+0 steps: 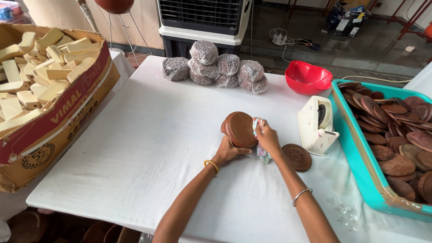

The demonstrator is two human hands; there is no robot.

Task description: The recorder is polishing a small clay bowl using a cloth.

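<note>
My left hand (228,150) grips a stack of round brown wooden discs (237,128) from below, holding it tilted on edge above the white table (135,148). My right hand (267,137) presses against the stack's right side and clutches a strip of clear tape or plastic film (261,154). One carved brown disc (296,157) lies flat on the table just right of my right forearm. A cream tape dispenser (317,126) stands beyond it.
Several foam-wrapped round bundles (213,67) are piled at the table's far edge, beside a red bowl (307,77). A teal tray (360,157) of brown discs fills the right. A cardboard box (58,112) of pale wooden blocks sits left. An air cooler (202,20) stands behind.
</note>
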